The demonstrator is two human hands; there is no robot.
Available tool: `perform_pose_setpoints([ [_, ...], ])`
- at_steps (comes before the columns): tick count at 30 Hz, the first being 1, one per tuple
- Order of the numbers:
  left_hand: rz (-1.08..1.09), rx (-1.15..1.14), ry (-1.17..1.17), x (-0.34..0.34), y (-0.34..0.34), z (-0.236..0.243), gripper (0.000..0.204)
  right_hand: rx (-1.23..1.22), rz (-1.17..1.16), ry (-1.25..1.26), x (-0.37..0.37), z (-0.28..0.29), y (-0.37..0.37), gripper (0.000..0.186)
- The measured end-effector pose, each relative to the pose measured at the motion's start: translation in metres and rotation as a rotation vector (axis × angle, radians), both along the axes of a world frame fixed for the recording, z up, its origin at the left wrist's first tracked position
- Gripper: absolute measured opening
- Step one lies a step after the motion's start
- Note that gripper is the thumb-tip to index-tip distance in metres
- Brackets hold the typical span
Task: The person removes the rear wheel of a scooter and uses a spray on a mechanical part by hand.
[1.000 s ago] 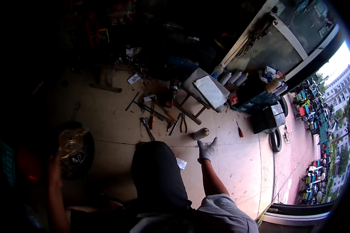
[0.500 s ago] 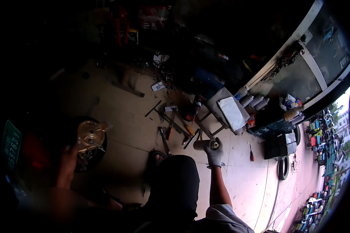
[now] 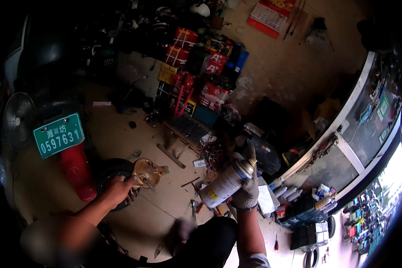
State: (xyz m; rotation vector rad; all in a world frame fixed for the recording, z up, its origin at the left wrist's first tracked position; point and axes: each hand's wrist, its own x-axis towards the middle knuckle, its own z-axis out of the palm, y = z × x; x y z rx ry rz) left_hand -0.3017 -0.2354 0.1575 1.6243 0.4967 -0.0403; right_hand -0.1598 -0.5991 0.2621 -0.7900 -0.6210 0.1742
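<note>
My bare left hand [image 3: 117, 189] has its fingers closed on the near edge of a gold-coloured drum brake plate [image 3: 146, 173]. A lever and a spindle stick out from that plate. Behind it and to the left is a dark tyre [image 3: 108, 172], partly covered by my hand. My right hand [image 3: 246, 194], in a grey knitted glove, grips a spray can [image 3: 222, 186] with a pale label. The can is held up off the floor and tilted, its nozzle end toward the upper right. The brake plate and the can are well apart.
A red fender [image 3: 77, 174] with a green number plate [image 3: 59, 135] stands at the left. Stacked red boxes [image 3: 213, 96] are at the back. On the floor lie hand tools and a screwdriver [image 3: 276, 242]. More cans [image 3: 291, 194] stand by the glass door at the right.
The view has swung up and left. My right hand has raised the spray can nearer and tilted it. My left hand has closed on the brake plate's edge.
</note>
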Motion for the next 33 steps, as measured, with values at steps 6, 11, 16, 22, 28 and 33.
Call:
perform_pose_setpoints([
  [6, 0.07, 0.037, -0.054, -0.028, 0.011, 0.016, 0.05, -0.106, 0.208, -0.076, -0.01, 0.05, 0.067, 0.123],
  [11, 0.086, 0.095, -0.07, -0.035, 0.02, 0.017, 0.051, -0.014, 0.457, -0.023, -0.015, 0.051, 0.1, 0.099],
  [16, 0.113, 0.058, -0.115, -0.039, 0.022, 0.028, 0.049, 0.033, 0.638, 0.14, -0.031, 0.019, 0.128, 0.084],
  [22, -0.014, 0.44, -0.328, -0.038, 0.037, 0.008, 0.05, -0.587, 0.197, -0.07, -0.054, -0.014, 0.152, 0.082],
  [28, 0.175, 0.832, -0.613, -0.043, 0.028, 0.021, 0.043, -0.962, -0.28, -1.054, -0.071, -0.021, 0.18, 0.066],
  [33, 0.144, 1.048, -0.612, -0.046, 0.023, 0.027, 0.04, -1.016, -0.283, -1.113, -0.07, -0.03, 0.186, 0.065],
])
